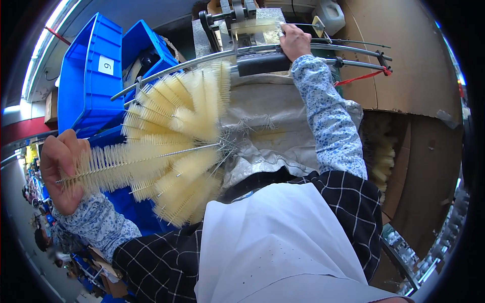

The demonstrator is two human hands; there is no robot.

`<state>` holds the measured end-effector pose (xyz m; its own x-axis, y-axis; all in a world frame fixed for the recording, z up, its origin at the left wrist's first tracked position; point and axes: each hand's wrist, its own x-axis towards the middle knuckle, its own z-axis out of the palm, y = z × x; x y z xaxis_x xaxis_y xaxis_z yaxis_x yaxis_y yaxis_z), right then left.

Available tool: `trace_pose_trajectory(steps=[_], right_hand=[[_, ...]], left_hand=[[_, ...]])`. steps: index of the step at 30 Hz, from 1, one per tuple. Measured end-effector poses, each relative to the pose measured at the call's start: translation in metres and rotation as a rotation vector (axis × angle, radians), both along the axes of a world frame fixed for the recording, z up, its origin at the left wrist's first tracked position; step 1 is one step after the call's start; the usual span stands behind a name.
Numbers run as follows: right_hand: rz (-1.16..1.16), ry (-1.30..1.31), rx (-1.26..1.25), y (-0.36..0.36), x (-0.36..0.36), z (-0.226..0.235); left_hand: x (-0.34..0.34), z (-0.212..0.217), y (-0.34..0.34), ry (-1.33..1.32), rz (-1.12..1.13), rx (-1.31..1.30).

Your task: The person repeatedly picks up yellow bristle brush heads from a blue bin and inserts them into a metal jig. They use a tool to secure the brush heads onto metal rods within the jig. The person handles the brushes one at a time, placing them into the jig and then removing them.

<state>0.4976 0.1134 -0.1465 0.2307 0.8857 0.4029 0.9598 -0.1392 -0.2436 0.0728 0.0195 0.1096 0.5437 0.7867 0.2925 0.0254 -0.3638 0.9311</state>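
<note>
Head view: the left hand (60, 171) is closed around the bristled end of one bottle brush (136, 159), a long twisted-wire stem with cream-yellow bristles standing out all round it. The brush runs from that hand toward the picture centre, where its bare wire tip meets a fanned bunch of brushes (177, 136) of the same kind, their wire ends gathered together and their bristled heads spreading out to the left, up and down. The bunch lies on a grey woven sack (273, 121) in front of the person, with loose wire ends scattered on the cloth near the gathered point. The right hand (294, 41) is at the top of the picture, well apart from the bunch, closed on a thin wire (298, 24) beside a brush held in a small machine (237, 15); whether it pinches the wire or the frame beside it cannot be told. Below that hand, curved metal rails (348, 53) cross the view, with a black padded roll (262, 63) on one and a red cord (361, 78) tied at the right. Blue plastic bins (88, 81) stand stacked at left behind the bunch. Brown cardboard (404, 65) stands at right, with more yellow brushes (384, 156) beside it.
</note>
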Motion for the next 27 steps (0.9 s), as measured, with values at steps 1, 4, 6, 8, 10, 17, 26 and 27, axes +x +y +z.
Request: trace_pose_trajectory(steps=[1, 4, 6, 8, 10, 17, 26, 27], right_hand=[[-0.008, -0.002, -0.002, 0.000, -0.008, 0.002], [-0.027, 0.006, -0.073, 0.005, -0.039, 0.006], [-0.031, 0.031, -0.104, 0.012, -0.061, 0.008], [-0.022, 0.070, -0.108, 0.016, -0.072, 0.006], [-0.020, 0.059, -0.055, 0.018, -0.083, 0.005], [-0.007, 0.009, -0.068, 0.013, -0.069, 0.008], [-0.010, -0.017, 0.029, -0.006, 0.048, -0.007], [0.002, 0.055, -0.032, -0.006, 0.058, -0.002]], left_hand=[[0.004, 0.002, 0.000, -0.005, 0.013, -0.002], [0.003, -0.001, 0.002, -0.019, -0.030, -0.012], [0.005, -0.002, 0.003, -0.008, -0.042, -0.031], [0.014, -0.003, 0.007, -0.001, -0.074, -0.044], [0.022, -0.004, 0.009, 0.003, -0.109, -0.043], [0.033, -0.003, 0.006, 0.046, -0.127, -0.075], [0.017, -0.013, 0.008, -0.006, -0.099, -0.048], [0.016, -0.011, 0.008, 0.002, -0.095, -0.050]])
